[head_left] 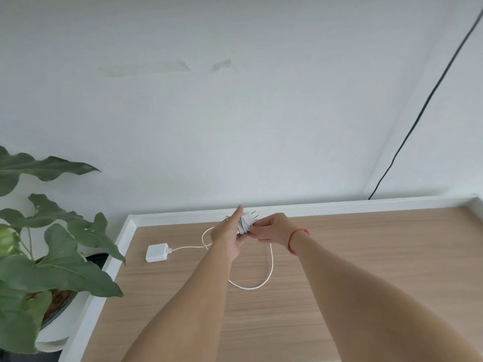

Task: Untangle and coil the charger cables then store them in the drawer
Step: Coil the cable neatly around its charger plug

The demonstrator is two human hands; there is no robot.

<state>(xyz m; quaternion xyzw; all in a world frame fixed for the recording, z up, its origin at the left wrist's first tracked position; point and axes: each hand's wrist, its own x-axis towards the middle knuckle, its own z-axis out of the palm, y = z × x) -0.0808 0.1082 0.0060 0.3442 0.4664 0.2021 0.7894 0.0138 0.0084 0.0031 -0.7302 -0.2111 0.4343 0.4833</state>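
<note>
The surface is a tabletop [326, 257] of pale wood grain with a raised white rim along its far and left edges. Behind it stands a white wall [235, 113] with a few dull, scuffed patches high up. A thin black wire [428, 100] runs down the wall at the right and ends behind the table's far rim. Past the table's left edge stands a plant [52, 257] with broad green leaves in a white pot.

Both hands meet above the far middle of the table. The left hand [226, 237] has its fingers stretched straight and close together, pointing away. A cable bundle [245, 223], white cord wound tightly with a white plug at its far end and the prongs pointing up and right, lies against their inner side. Whether the thumb grips it cannot be told. The right hand [271, 229] has its fingers curled narrow and pinches the bundle from the right. A red string bracelet [298, 240] circles that wrist.

A white cable [261, 284] leads from the hands in a wide loop on the wood, on the near side of them. It then crosses left to a square white adapter [156, 253] lying flat near the left rim. Any marking on the adapter is too small to read.
</note>
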